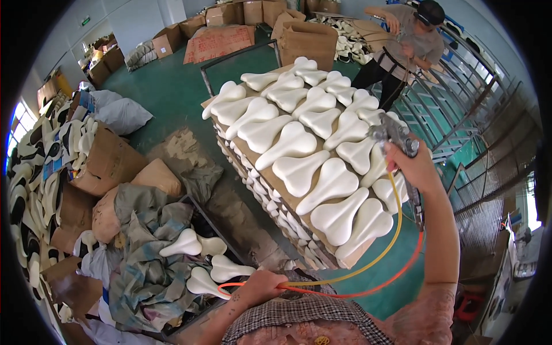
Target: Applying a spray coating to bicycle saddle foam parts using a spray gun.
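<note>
1. White saddles cover the top of a tall stack in the middle of the room, set close together on a brown sheet, many of them touching; more layers show down the near side.
2. Grey metal racks stand beyond the stack on the right.
3. A heap of black and white saddles fills the far left, beside an open brown carton.
4. A grey-green tarp lies crumpled in the lower left. Four loose white saddles lie on or just beside it, the clearest one turned with its narrow end to the left.
5. A co-worker in a dark cap stands behind the stack's far right corner, both arms bent.
6. A yellow hose and an orange hose curve from the spray gun to the person's left side.
7. The right hand has its fingers wrapped around the grey spray gun, which is held over the right edge of the stack.
8. The left hand, low in front of the body, has its fingers closed around the two hoses; the orange one loops out past the wrist.
</note>
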Tool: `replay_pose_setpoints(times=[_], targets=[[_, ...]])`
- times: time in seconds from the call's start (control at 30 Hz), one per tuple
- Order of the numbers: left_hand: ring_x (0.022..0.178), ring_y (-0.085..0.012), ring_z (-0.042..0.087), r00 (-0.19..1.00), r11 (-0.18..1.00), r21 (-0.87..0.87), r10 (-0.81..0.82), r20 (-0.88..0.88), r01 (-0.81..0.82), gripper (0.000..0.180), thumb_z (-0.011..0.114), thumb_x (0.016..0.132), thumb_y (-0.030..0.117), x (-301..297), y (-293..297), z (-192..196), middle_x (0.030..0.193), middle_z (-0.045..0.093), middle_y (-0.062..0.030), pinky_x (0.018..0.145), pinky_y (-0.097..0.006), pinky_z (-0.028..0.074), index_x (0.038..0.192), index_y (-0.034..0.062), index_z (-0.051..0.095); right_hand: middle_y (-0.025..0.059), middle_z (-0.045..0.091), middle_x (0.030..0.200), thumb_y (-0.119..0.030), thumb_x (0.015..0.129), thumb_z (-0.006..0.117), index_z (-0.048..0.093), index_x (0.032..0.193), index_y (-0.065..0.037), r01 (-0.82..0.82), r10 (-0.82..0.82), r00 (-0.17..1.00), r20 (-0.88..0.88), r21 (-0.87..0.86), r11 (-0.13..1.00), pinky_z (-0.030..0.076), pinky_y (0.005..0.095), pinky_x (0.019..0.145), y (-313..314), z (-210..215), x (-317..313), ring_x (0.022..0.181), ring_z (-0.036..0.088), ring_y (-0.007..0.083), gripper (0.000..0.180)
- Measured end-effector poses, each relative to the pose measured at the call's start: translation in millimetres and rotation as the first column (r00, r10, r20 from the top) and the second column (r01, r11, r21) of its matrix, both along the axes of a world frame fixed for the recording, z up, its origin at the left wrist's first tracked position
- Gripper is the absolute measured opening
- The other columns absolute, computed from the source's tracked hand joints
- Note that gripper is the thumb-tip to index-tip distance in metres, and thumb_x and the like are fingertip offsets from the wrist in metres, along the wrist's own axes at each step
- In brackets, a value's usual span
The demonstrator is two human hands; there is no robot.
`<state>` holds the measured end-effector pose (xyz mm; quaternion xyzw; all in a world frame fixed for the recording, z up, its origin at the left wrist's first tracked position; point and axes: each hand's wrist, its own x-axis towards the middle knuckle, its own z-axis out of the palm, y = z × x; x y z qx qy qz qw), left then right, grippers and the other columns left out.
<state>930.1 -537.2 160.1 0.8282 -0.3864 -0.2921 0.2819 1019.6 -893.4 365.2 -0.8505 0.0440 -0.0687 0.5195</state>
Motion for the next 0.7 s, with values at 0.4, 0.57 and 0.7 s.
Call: replay_pose_setpoints(times=[0.4, 0.57, 0.7], targets=[[0.066, -0.0342, 0.058, 0.994, 0.993, -0.038, 0.111, -0.004, -0.111, 0.018, 0.054, 0.079, 0.029, -76.9, 53.4, 2.8, 0.069, 0.06, -0.0129, 0.057, -0.044, 0.043, 0.081, 0.013, 0.063, 0.0032, 0.058, 0.063, -0.015, 0.085, 0.063, 0.054, 0.087, 0.0, 0.097, -0.097, 0.995, 0.001, -0.058, 0.994, 0.048, 0.0254, 0.055, 66.7, 2.6, -48.5, 0.056, 0.057, 0.0111, 0.018], [0.067, -0.0356, 0.058, 0.984, 0.984, 0.014, 0.176, 0.004, -0.176, 0.017, 0.054, 0.078, 0.025, -106.1, 76.8, -3.0, 0.071, 0.061, -0.0129, 0.059, -0.046, 0.044, 0.082, 0.0126, 0.064, 0.0024, 0.058, 0.068, -0.02, 0.084, 0.066, 0.056, 0.095, 0.0, -0.17, 0.18, 0.98, -0.084, 0.111, 0.979, 0.046, 0.0227, 0.054, 108.7, -3.5, -77.5, 0.057, 0.056, 0.0093, 0.024], [0.07, -0.0346, 0.059, 0.992, 0.992, -0.016, 0.129, 0.007, -0.129, 0.016, 0.055, 0.076, 0.024, -112.1, 74.0, 3.5, 0.072, 0.061, -0.0129, 0.061, -0.045, 0.045, 0.083, 0.0123, 0.063, 0.0019, 0.056, 0.066, -0.02, 0.084, 0.065, 0.057, 0.095, -0.001, -0.142, 0.145, 0.988, -0.056, 0.05, 0.989, 0.044, 0.0226, 0.052, 106.9, -1.8, -76.8, 0.055, 0.055, 0.0082, 0.024]])
